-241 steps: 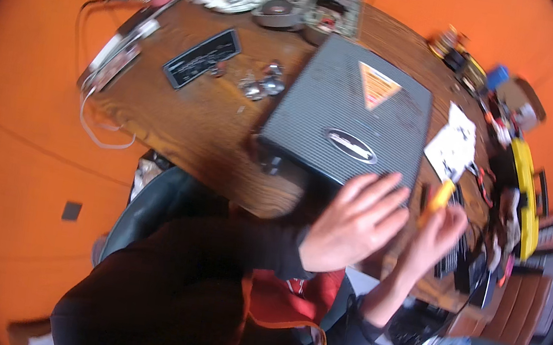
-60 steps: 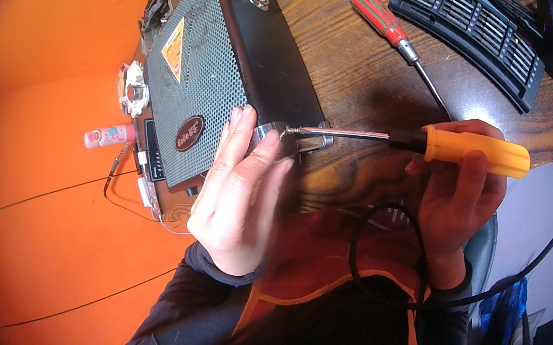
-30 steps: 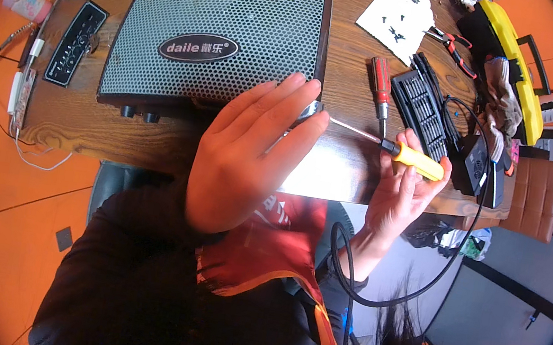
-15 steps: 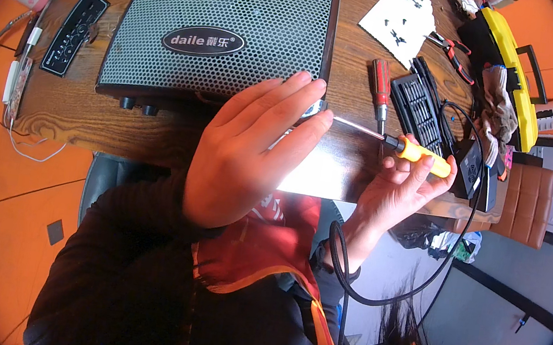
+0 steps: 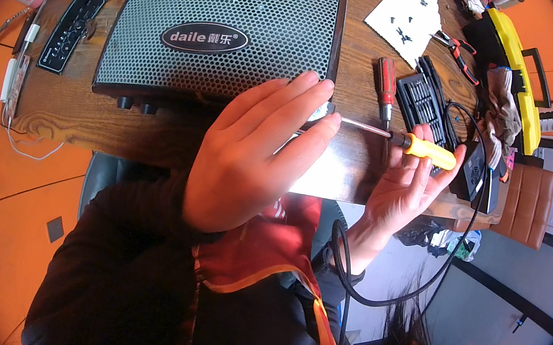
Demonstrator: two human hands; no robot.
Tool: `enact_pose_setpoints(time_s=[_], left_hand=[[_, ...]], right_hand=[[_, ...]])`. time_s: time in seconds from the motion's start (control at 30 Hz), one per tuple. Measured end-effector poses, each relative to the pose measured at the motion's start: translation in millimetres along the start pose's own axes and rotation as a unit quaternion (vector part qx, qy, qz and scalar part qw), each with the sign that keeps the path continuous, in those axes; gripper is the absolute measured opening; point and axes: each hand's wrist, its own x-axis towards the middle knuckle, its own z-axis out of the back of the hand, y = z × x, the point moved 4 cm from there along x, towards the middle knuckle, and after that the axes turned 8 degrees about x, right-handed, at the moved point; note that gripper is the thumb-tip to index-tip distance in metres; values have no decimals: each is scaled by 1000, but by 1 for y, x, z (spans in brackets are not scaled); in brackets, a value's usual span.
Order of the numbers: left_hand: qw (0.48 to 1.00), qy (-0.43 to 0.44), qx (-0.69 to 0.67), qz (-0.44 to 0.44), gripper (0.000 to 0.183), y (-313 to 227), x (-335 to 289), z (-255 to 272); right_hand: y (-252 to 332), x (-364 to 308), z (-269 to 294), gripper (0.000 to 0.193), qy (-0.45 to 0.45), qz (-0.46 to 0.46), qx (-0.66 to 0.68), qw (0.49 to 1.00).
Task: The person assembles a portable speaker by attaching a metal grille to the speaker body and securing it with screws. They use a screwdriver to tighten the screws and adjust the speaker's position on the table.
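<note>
My right hand [image 5: 406,183] holds a screwdriver by its yellow handle [image 5: 431,152], fingertips around it. Its thin metal shaft [image 5: 363,125] points left, toward the near right corner of a speaker [image 5: 242,7] with a grey honeycomb grille. The tip ends close to my left fingertips; whether it sits in a screw is hidden. My left hand [image 5: 258,153] lies over that corner, fingers stretched out and slightly apart, its thumb out of sight. A small pale, shiny part [image 5: 319,112] shows beside the left fingertips at the corner.
Right of the speaker lie a red-handled screwdriver [image 5: 386,82], a black bit set [image 5: 421,104], pliers [image 5: 460,60] and white paper [image 5: 402,21] with small dark screws. A yellow-black toolbox [image 5: 517,71] stands far right. A black control panel [image 5: 73,27] lies left. A black cable [image 5: 406,298] loops by my right forearm.
My right hand and the yellow screwdriver have shifted slightly right and up, with the handle turned a little. The left hand keeps nearly the same place at the corner.
</note>
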Motion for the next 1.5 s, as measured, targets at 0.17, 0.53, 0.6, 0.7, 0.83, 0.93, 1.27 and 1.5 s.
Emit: enact_pose_setpoints(time_s=[0.17, 0.53, 0.6, 0.7, 0.83, 0.93, 1.27, 1.5], left_hand=[[999, 7, -28, 20, 25, -1, 2, 2], [999, 2, -40, 36, 23, -1, 3, 3], [998, 1, -40, 38, 23, -1, 3, 3], [999, 4, -36, 36, 24, -1, 3, 2], [998, 12, -47, 42, 26, 0, 0, 2], [997, 25, -58, 48, 30, 1, 4, 4], [849, -213, -477, -78, 22, -29, 3, 26], [800, -98, -574, -149, 22, -98, 20, 35]], right_hand=[[3, 3, 2, 57, 42, 0, 4, 999], [3, 8, 4, 55, 54, -30, 0, 998], [5, 9, 3, 52, 70, -23, -42, 996], [3, 8, 4, 51, 46, -31, -25, 998], [2, 6, 8, 44, -12, 6, -41, 999], [4, 6, 8, 35, -9, 19, -92, 996], [7, 11, 25, 19, -16, 3, -158, 987], [8, 15, 38, 21, 37, 14, -159, 986]])
